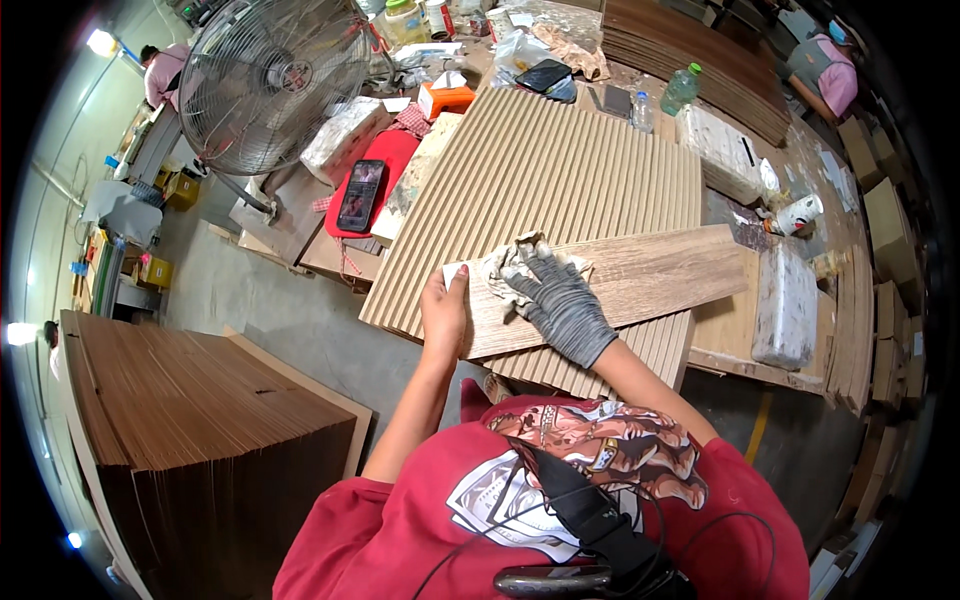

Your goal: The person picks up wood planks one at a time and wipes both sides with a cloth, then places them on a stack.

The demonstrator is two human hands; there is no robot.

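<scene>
Evidently, in the head view, the bare left hand (pixel 445 308) steadies the long, flat, brown wood-grain board (pixel 665 268) at its left end, its fingers closed around the edge. The right hand (pixel 568 312), in a grey knitted glove, lies over a crumpled off-white cloth (pixel 508 275) on the board's upper face; its fingers stretch forward, nearly straight, and whether they pinch the cloth cannot be told. The board lies across a beige ribbed panel (pixel 590 165), which probably serves as its support.
</scene>
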